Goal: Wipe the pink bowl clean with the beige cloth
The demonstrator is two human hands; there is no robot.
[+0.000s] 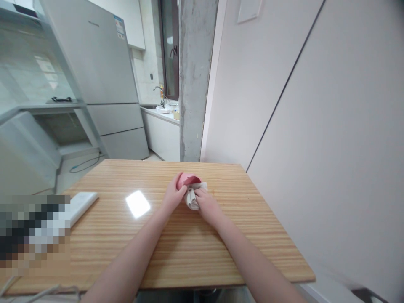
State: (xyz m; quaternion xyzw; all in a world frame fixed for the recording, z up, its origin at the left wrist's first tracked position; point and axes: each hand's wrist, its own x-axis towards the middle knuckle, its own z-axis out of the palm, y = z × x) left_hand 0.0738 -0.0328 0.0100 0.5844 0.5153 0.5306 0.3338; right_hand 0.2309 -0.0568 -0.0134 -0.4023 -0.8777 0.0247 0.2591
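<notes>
A small pink bowl (185,179) is tilted on its side above the middle of the wooden table (195,248), its opening turned toward me. My left hand (172,196) grips the bowl's left side, with the thumb near the lower rim. In my right hand (207,206) is a bunched whitish cloth (191,200), pressed up against the bowl's opening. Part of the cloth shows beyond the right fingers, and those fingers cover some of it. Whether the bowl touches the tabletop I cannot tell.
On the table's left lies a white flat object (83,204), partly blurred out, with cables (53,290) at the near left corner. A grey fridge (104,71), a sink counter (162,130) and a concrete pillar (195,84) stand beyond. A pale wall (299,139) rises on the right.
</notes>
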